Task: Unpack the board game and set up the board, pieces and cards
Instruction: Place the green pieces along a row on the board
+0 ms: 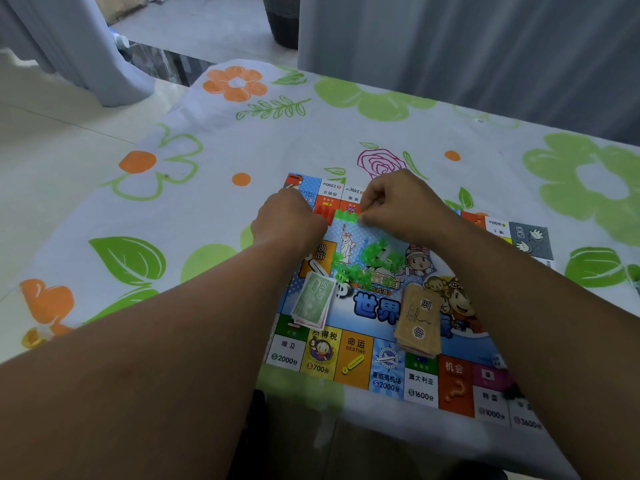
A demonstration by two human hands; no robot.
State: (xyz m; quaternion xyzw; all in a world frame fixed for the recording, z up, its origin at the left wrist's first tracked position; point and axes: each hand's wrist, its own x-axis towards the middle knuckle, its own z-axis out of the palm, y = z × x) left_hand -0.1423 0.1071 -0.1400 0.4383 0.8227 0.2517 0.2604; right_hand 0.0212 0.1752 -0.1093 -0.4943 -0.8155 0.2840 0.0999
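The colourful game board [388,372] lies flat on the flowered tablecloth. Both my hands meet over its far part. My left hand [289,221] and my right hand [398,206] pinch a strip of joined green plastic pieces [346,216] between them, one at each end. More green plastic pieces [374,261] lie loose in a heap on the board's middle. A stack of paper money [311,301] with a green 500 note on top sits at the board's left. A stack of tan cards [419,320] lies to the right of it.
The table [242,140] carries a white cloth with green and orange flowers. Grey curtains [450,46] hang behind it. The near table edge runs just below the board. Pale floor tiles lie at the left.
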